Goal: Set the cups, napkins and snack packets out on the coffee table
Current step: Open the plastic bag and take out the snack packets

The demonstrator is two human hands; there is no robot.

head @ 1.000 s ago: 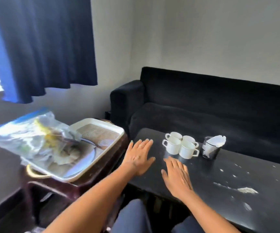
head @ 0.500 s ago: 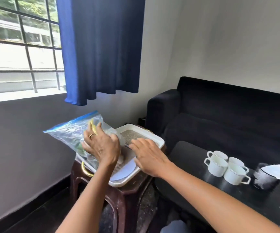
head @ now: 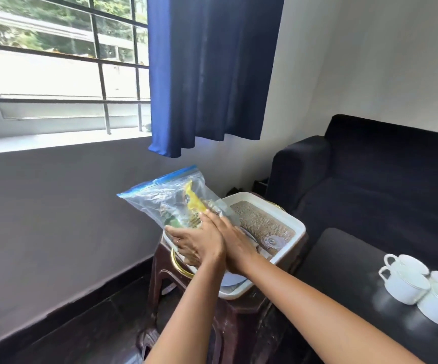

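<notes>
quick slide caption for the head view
Both hands, left hand and right hand, lift a clear zip bag of snack packets from a white tray.

Blue curtain [head: 210, 72] beside barred window [head: 60, 67]; black sofa [head: 386, 177] at right.

A small sitting room corner, lit by daylight from a barred window.

The window [head: 60, 61] fills the upper left, its dark bars crossing a bright view of greenery, with a pale sill below it. A deep blue curtain [head: 207, 72] hangs at the window's right edge, drawn aside over the white wall [head: 370, 56]. Under the sill the wall is grey, ending in a dark skirting above the dark floor [head: 86, 334]. A black sofa [head: 386, 179] stands along the right wall, its arm toward the corner. Beside that arm stands a dark brown plastic stool [head: 238, 319].
</notes>
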